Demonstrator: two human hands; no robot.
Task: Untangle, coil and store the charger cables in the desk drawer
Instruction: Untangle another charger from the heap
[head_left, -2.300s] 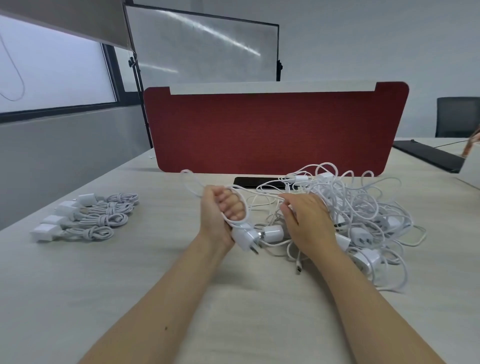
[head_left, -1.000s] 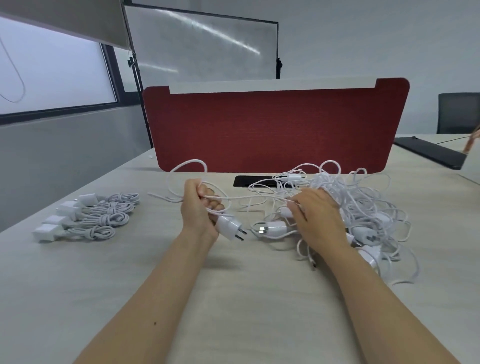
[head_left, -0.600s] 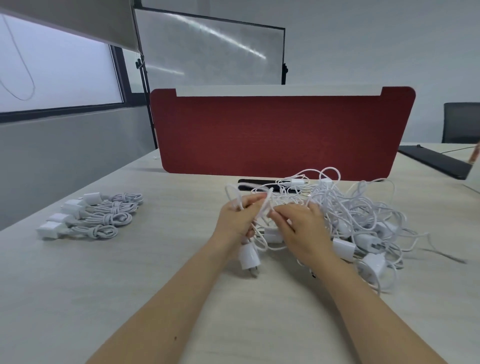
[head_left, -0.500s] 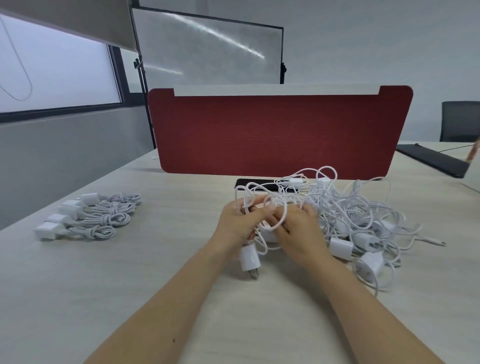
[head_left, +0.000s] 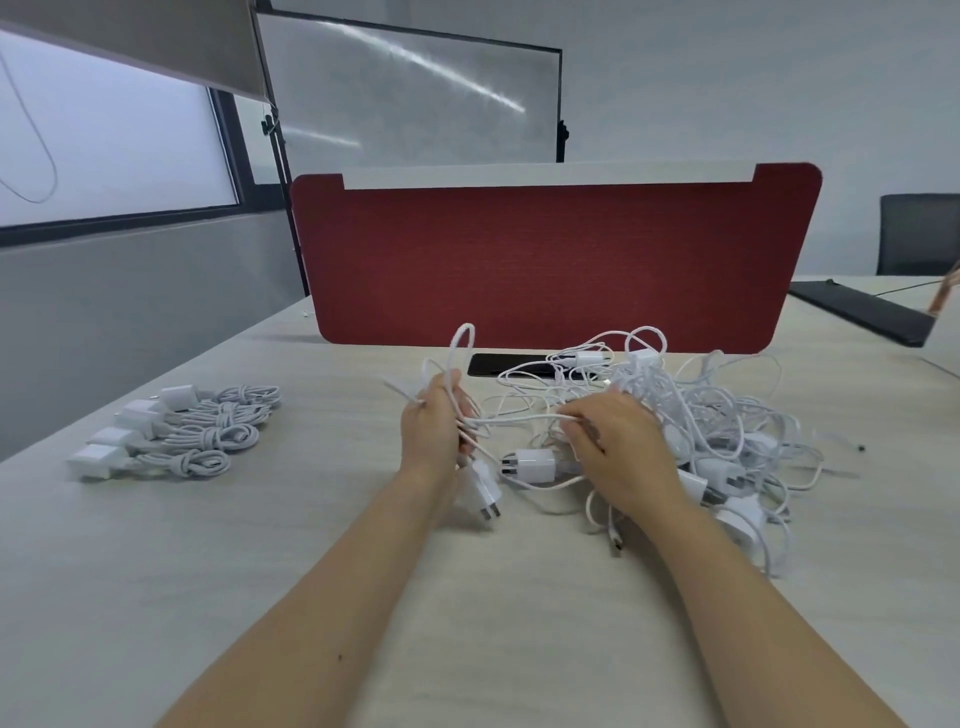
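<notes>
The left hand gripped a gathered loop of white cable, fingers curled round it, with its plug hanging just below the fist. A strand ran across to the right hand, whose fingertips pinched it. The tangled pile lay under and to the right of that hand on the surface. Four coiled chargers sat well left of the left hand.

Red divider panel upright at counter far edge; black flat slab at its foot; whiteboard behind; dark chair far right.
</notes>
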